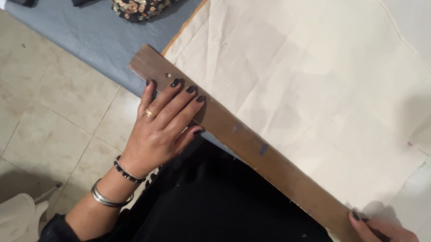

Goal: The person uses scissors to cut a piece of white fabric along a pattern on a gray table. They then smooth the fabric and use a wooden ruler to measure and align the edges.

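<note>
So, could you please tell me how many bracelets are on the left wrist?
2: a dark beaded bracelet nearest the left hand, and a silver bangle further up the forearm. The black sleeve could hide more.

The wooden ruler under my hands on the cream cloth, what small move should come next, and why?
Probably press the wooden ruler flat and steady before anything else. The left hand spreads its fingers over the upper end, while the right hand only touches the lower end by the cream cloth edge. Both hands are bare, so no marking tool is ready.
</note>
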